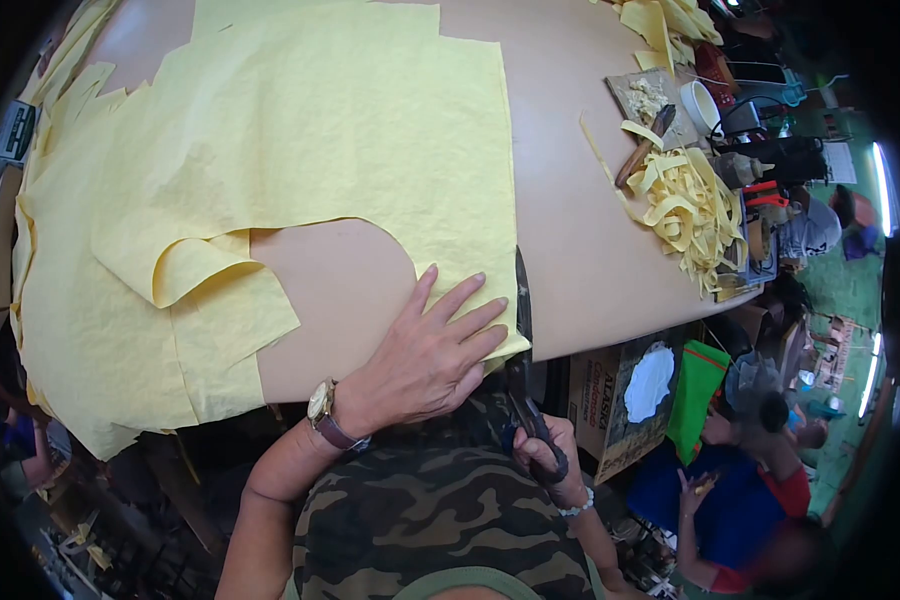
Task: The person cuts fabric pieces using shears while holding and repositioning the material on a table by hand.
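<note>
A large sheet of soft yellow material, cloth or thin leather, is spread over the table with a curved piece cut out and one part curled back. My left hand lies flat on its near right corner, fingers spread. In my right hand, below the table edge, are large dark shears, fingers wrapped round the handles. Their blades point away from me along the sheet's right edge. Whether the blades are apart is hard to see, since the sheet partly covers them.
To the right on the beige table lie a pile of yellow strips, a wooden-handled tool, a small board and a white cup. A cardboard box stands beneath. Another person in red sits at lower right.
</note>
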`<state>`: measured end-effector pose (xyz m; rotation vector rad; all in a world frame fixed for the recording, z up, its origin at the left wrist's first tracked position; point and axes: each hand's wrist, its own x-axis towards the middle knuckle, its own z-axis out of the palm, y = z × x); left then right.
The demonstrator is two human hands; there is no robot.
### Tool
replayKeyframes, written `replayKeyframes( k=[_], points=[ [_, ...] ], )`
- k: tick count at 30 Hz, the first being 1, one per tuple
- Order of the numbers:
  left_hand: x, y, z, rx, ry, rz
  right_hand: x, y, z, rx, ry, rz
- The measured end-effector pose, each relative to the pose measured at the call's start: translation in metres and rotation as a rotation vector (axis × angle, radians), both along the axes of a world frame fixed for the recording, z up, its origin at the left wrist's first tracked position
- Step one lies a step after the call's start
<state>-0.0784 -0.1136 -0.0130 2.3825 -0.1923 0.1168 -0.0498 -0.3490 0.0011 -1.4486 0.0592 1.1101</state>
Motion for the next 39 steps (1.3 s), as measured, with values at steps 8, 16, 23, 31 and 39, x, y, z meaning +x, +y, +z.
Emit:
replayKeyframes(
  k=[8, 16, 23, 31, 39],
  points=[
    [0.000, 0.000, -0.001, 0.009, 0.002, -0.004, 0.000, 0.000, 0.003, -0.042, -0.021, 0.025],
    [0.000, -0.002, 0.000, -0.028, 0.002, -0.001, 0.000, 0.003, 0.007, -0.060, -0.029, 0.040],
    [-0.002, -0.002, 0.003, -0.046, 0.004, -0.028, 0.011, 0.015, 0.003, 0.026, -0.004, -0.016],
    [-0.001, -0.001, 0.002, -0.056, 0.012, -0.041, 0.012, 0.020, 0.004, -0.011, -0.070, 0.053],
    [-0.004, 0.001, 0.005, -0.070, 0.031, -0.064, 0.018, 0.030, 0.008, -0.023, -0.070, 0.029]
  ],
)
